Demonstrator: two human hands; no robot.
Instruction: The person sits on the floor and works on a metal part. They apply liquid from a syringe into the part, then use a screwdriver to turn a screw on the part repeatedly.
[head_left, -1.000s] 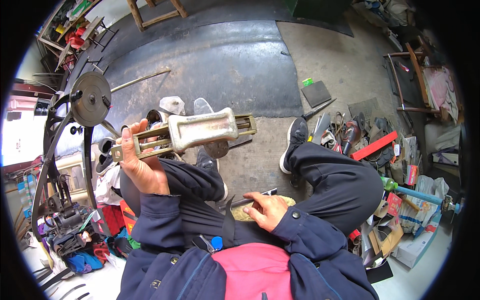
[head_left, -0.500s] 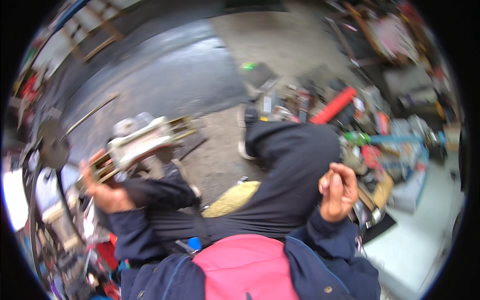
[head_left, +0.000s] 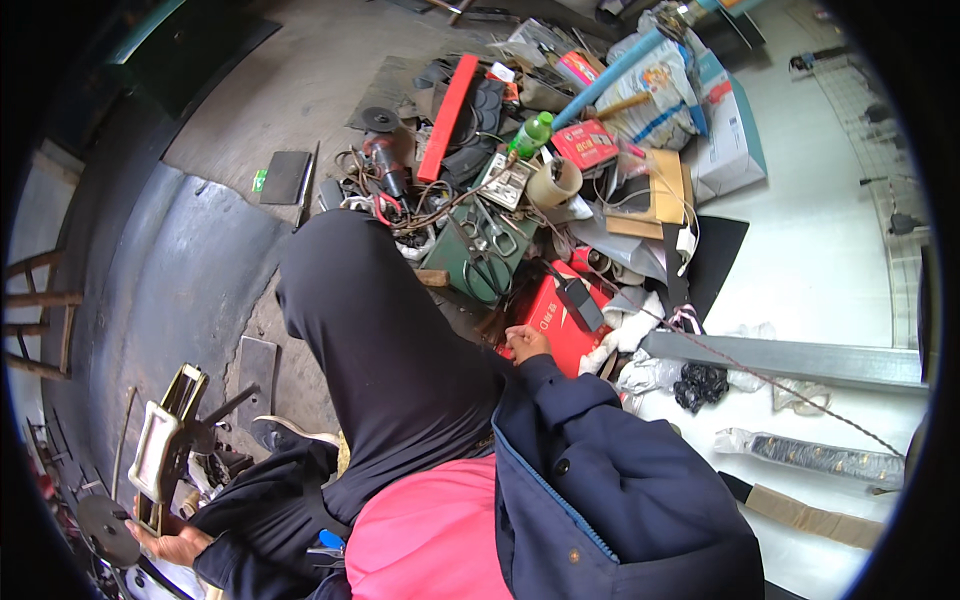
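Observation:
At the lower left, my left hand (head_left: 172,541) grips the lower end of a metal frame (head_left: 158,450) with brass-coloured rails and a white rectangular middle. The frame stands nearly upright beside my left leg. A dark round disc (head_left: 108,530) sits next to that hand. My right hand (head_left: 527,343) is past my right knee, at the near left edge of a flat red box (head_left: 560,325). Its fingers are curled closed; what they hold, if anything, cannot be made out. A black adapter-like block (head_left: 580,304) lies on the red box.
A pile ahead on the right holds an angle grinder (head_left: 387,168), a long red box (head_left: 448,118), scissors (head_left: 494,230), a green bottle (head_left: 531,134) and a roll (head_left: 553,183). A grey metal channel (head_left: 785,360) lies at right. A wooden rack (head_left: 42,300) stands far left.
The view has swung to the right, bringing more of the pile into sight. My right hand has gone from the air above my leg to the red box. My left hand still holds the metal frame.

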